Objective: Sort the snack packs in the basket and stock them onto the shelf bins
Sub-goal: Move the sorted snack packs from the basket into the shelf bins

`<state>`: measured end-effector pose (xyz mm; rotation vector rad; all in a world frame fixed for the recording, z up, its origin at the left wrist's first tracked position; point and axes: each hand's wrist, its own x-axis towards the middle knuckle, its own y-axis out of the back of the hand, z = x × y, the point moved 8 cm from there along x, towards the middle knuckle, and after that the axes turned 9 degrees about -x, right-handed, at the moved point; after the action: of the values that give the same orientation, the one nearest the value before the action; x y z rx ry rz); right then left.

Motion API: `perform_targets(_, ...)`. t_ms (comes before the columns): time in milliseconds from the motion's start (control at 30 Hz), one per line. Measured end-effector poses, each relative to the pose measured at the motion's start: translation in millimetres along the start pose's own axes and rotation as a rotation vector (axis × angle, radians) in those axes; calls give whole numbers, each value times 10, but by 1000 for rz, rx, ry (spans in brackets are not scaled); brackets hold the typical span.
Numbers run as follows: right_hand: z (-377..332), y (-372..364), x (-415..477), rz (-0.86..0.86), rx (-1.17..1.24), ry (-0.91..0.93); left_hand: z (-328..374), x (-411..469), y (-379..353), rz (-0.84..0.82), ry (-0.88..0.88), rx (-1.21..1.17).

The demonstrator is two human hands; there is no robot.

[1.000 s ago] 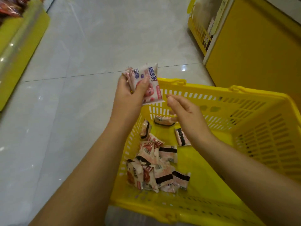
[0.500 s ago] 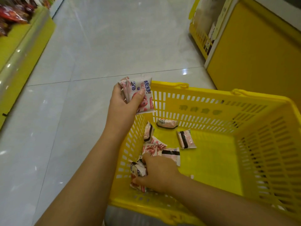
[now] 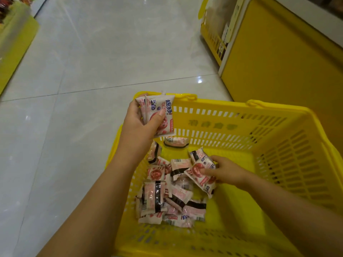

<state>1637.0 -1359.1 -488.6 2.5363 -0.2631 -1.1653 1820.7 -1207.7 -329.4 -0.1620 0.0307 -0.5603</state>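
**Loose packs and a full left hand: where the sort may slip**

Nearest the wearer, a heap of pink-and-white snack packs (image 3: 167, 201) lies in the near-left corner of the yellow basket (image 3: 278, 160). They overlap at all angles.

Just beyond the heap, the right hand (image 3: 228, 171) pinches one cookie-print pack (image 3: 200, 173) by its side, between thumb and fingers. The pack's lower end hangs over the heap. The grip is on glossy film, so the pack could slide free and drop back among the others.

A single pack (image 3: 176, 141) lies apart against the far wall.

Over the far-left corner of the rim, the left hand (image 3: 141, 127) grips an upright stack of matching packs (image 3: 165, 108), with the thumb across the front one and the fingers behind. How many it holds cannot be counted.

Judged risks:
- **Stack fanning out:** adding another pack to a stack held by one thumb may spread it.
- **Dropped pack:** one shed at this corner could land on the tiled floor (image 3: 92, 71) rather than in the basket.
- **Mis-sort:** the wrappers look much alike, which invites a pack going to the wrong bin.

Farthest off, a yellow shelf unit (image 3: 278, 62) stands at the right and a second yellow shelf (image 3: 14, 43) at the left. Both are well apart from the hands, and the carry to them is not yet begun.
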Motion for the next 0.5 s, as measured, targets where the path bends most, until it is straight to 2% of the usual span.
perform_targets(167, 361, 387, 130, 202, 196, -30, -167, 9, -140, -37, 40, 53)
perform_targets(333, 566, 683, 120, 403, 113, -48, -286, 24, -165, -53, 66, 120)
perform_targets(433, 647, 781, 75, 421, 164, -66, -300, 43, -174, -59, 72, 111)
perform_targets(500, 702, 818, 50, 428, 289, -92, -310, 53, -165, -54, 75, 106)
